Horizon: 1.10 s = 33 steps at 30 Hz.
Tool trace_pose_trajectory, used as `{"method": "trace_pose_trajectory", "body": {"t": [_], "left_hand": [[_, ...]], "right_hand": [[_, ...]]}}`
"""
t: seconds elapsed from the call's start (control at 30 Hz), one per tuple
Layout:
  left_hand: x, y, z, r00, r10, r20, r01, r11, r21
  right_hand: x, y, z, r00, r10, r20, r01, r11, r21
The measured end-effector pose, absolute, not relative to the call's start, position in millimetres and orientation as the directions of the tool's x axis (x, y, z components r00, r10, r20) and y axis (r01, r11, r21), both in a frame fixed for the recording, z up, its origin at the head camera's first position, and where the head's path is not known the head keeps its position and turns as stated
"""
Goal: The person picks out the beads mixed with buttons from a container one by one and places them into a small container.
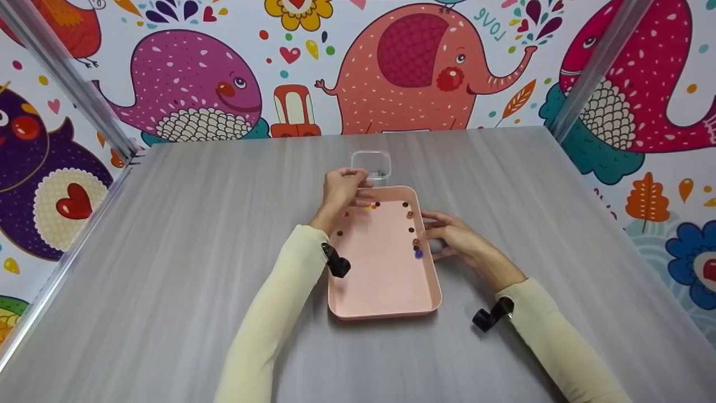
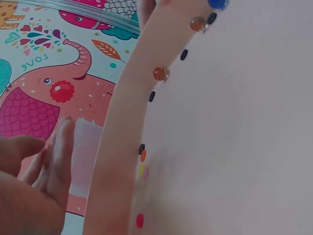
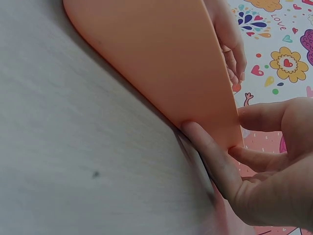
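A shallow pink tray [image 1: 386, 280] lies on the table with small beads and marbles along its far and side walls, among them a blue marble [image 1: 418, 254]. My left hand [image 1: 344, 190] hovers over the tray's far left corner, right by the clear plastic container [image 1: 371, 158]. In the left wrist view, that hand's fingers [image 2: 61, 156] are parted, with nothing seen between them. At the tray's right side, my right hand [image 1: 461, 240] touches the outer wall; its fairly straight fingers [image 3: 215, 161] rest against it in the right wrist view.
The clear container stands just behind the tray, with small greenish bits [image 1: 380, 173] in it. A wall with cartoon animals [image 1: 414, 73] closes off the table's far edge. Metal posts [image 1: 604, 67] rise at the back corners. A black wrist camera [image 1: 337, 263] overhangs the tray's left side.
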<state>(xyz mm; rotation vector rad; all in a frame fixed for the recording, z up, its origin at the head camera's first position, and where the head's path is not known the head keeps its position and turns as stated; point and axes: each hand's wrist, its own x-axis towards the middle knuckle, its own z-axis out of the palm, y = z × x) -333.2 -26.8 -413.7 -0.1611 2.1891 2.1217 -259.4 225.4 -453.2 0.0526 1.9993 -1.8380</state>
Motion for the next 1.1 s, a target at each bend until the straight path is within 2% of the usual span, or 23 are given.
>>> {"method": "trace_pose_trajectory", "body": {"t": [0.3, 0.83, 1.1], "left_hand": [[-324.8, -26.5, -409.7, -0.987, 0.038, -0.158, -0.157, 0.027, 0.987], [-310.7, -17.9, -410.2, -0.980, 0.140, -0.142, -0.117, 0.171, 0.978], [-308.5, -11.3, -410.4, -0.967, 0.188, -0.170, -0.142, 0.153, 0.978]], "right_hand": [[-260.4, 228.4, -455.1, -0.909, -0.269, -0.319, 0.289, 0.145, -0.946], [-259.7, 227.1, -453.4, -0.907, -0.273, -0.319, 0.289, 0.146, -0.946], [-259.8, 226.2, -454.0, -0.907, -0.267, -0.325, 0.300, 0.130, -0.945]]}}
